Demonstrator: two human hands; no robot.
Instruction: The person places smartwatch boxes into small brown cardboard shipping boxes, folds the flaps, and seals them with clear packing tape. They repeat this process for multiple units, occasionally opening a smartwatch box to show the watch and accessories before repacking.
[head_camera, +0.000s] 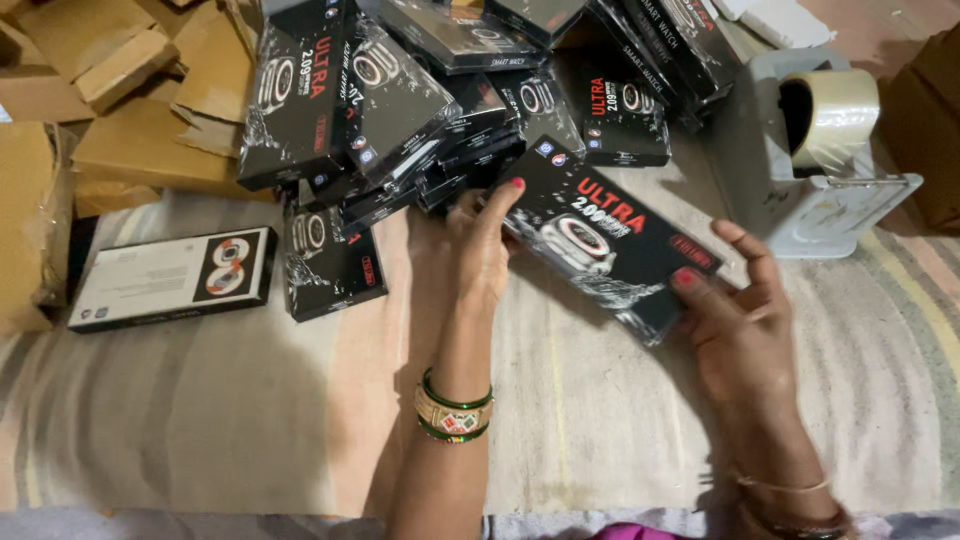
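Black box (600, 240), striped pastel cloth (600, 420)

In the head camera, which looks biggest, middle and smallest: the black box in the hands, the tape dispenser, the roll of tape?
1. Tape dispenser and black box: look alike in size, so I can't rank them.
2. Roll of tape: smallest.

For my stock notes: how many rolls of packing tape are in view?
1. The tape roll sits on the grey dispenser at upper right, beyond the right hand. Others may lie hidden under the heap of black boxes.
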